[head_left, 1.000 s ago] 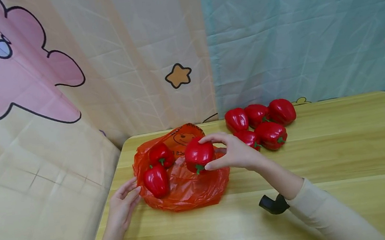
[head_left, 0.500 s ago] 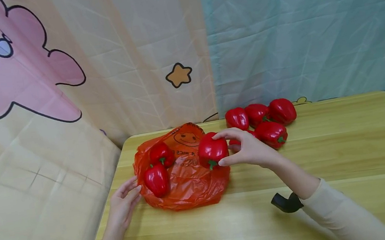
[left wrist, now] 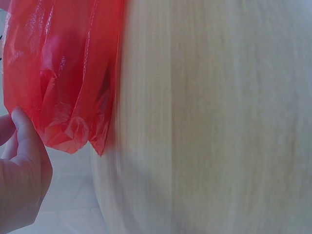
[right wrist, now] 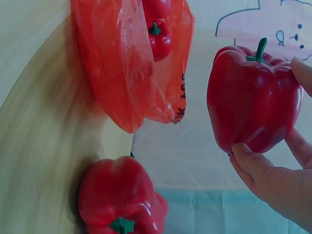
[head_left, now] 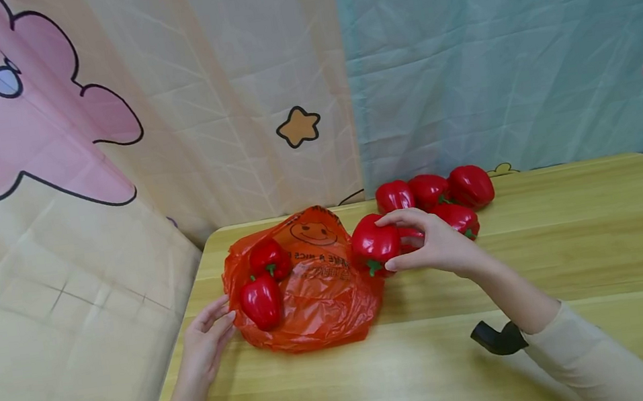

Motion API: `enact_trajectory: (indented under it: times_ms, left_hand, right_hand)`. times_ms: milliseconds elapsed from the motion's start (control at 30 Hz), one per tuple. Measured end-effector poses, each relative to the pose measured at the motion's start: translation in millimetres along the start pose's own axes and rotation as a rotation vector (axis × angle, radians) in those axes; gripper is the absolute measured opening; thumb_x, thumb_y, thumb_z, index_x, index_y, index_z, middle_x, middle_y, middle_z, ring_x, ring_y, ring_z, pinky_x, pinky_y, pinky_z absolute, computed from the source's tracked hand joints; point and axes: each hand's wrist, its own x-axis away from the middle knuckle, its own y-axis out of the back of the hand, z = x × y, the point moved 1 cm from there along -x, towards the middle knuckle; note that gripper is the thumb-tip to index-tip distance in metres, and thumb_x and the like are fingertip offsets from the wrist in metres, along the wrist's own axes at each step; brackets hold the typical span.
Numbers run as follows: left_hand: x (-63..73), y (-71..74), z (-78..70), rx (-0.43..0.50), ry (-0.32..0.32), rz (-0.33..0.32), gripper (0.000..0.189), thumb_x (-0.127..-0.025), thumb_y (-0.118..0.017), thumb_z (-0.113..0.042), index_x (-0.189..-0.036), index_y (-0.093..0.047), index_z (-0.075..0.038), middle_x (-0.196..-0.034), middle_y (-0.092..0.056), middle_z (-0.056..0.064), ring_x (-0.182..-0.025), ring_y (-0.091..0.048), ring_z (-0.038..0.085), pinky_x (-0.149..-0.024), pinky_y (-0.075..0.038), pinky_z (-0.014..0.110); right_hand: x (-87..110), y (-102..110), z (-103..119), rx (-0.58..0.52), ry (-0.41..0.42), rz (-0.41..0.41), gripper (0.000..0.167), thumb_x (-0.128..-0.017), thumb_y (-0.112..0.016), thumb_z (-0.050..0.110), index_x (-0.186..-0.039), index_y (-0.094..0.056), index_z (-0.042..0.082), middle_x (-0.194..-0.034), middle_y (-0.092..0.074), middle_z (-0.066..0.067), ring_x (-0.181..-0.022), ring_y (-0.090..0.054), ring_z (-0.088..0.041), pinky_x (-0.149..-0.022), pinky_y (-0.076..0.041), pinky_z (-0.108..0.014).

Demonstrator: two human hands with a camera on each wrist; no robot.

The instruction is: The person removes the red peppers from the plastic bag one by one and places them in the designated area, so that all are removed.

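In the head view, my right hand [head_left: 440,246] holds a glossy red bell pepper [head_left: 373,242] with a green stem. It grips the pepper between thumb and fingers, raised over the right edge of an orange-red plastic bag [head_left: 324,312]. The right wrist view shows this held pepper [right wrist: 253,100] apart from the bag and the tabletop. My left hand [head_left: 205,344] pinches the bag's left rim; the left wrist view has the fingertips [left wrist: 18,117] right at the film. Two more red bell peppers, one behind [head_left: 269,259] and one in front [head_left: 262,302], lie in the bag's open mouth.
Several red bell peppers [head_left: 471,186] cluster at the back of the wooden table [head_left: 579,261], behind and right of the bag; the right hand partly hides some. A printed curtain [head_left: 253,53] hangs along the back edge. Black mounts [head_left: 498,338] sit at both wrists.
My right hand has carried the held bell pepper rightward, from over the middle of the bag to its right edge, towards the cluster. The left hand stays at the rim.
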Motion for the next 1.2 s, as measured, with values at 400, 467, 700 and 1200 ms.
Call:
enact_trajectory:
  times_ms: [400,467,700,1200]
  left_hand:
    - [-0.2,1.3,1.4,0.006,-0.005,0.001,0.035,-0.089,-0.057,0.003,-0.094,-0.069,-0.029,-0.091,-0.057,-0.005,-0.076,-0.059,0.005,-0.072,-0.052,0.018]
    - [0.1,1.3,1.4,0.006,-0.007,-0.002,0.035,-0.089,-0.057,0.003,-0.094,-0.069,-0.029,-0.091,-0.057,-0.005,-0.076,-0.059,0.005,-0.072,-0.052,0.018]
    - [0.3,1.7,1.2,-0.006,-0.01,-0.005,0.034,-0.09,-0.057,0.002,-0.096,-0.069,-0.029,-0.092,-0.057,-0.005,-0.076,-0.06,0.005,-0.073,-0.052,0.018]
    - [-0.1,2.9,1.5,-0.006,-0.013,0.003,0.032,-0.089,-0.058,0.001,-0.096,-0.069,-0.028,-0.092,-0.057,-0.005,-0.076,-0.06,0.005,-0.073,-0.052,0.018]
  right_hand:
    - [15.8,18.6,-5.6,0.001,-0.011,-0.042,0.06,-0.072,-0.08,0.016,-0.125,-0.053,0.014,-0.131,-0.043,-0.006,-0.118,-0.043,-0.03,-0.091,-0.047,-0.04]
    - [18.5,21.8,-7.0,-0.009,0.004,-0.044,0.059,-0.072,-0.08,0.015,-0.125,-0.053,0.013,-0.13,-0.044,-0.006,-0.118,-0.043,-0.029,-0.092,-0.047,-0.037]
    - [27.7,31.6,-12.0,-0.05,0.015,-0.032,0.058,-0.074,-0.078,0.01,-0.126,-0.05,0.01,-0.13,-0.042,-0.009,-0.117,-0.043,-0.034,-0.086,-0.05,-0.029]
    - [51.6,54.1,-24.2,-0.021,0.048,-0.076,0.057,-0.077,-0.073,0.003,-0.128,-0.048,0.004,-0.129,-0.041,-0.008,-0.111,-0.047,-0.019,-0.082,-0.051,-0.025]
